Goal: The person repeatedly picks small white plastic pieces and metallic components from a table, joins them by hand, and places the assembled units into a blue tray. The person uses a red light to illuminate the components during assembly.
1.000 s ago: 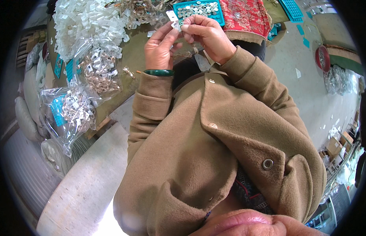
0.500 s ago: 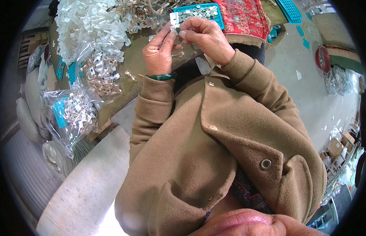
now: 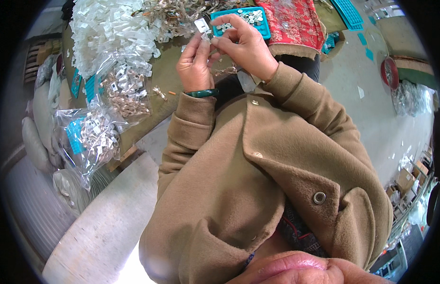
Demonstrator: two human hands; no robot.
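Note:
My left hand [image 3: 195,66] is closed, thumb and fingers pinching a small white plastic housing [image 3: 201,25] with a dark slot in it. Its free end points up and away from me. My right hand [image 3: 248,49] is closed too, with thumb and forefinger together at the housing's near end. What those fingers grip is too small to make out. Just beyond the right fingers lies a blue tray [image 3: 266,31] of small round whitish parts [image 3: 253,18]. A tangle of brownish wires [image 3: 182,19] lies beyond my left hand.
A big heap of white plastic pieces [image 3: 111,28] covers the table's left. Clear bags of white parts with wires [image 3: 99,135] sit at its near left edge. Red patterned cloth [image 3: 295,23] lies right of the tray. Blue trays [image 3: 346,14] lie farther right.
The white housing has tilted to the left and shifted slightly left. My right hand has moved a little, its fingers now covering part of the blue tray. Both hands stay together.

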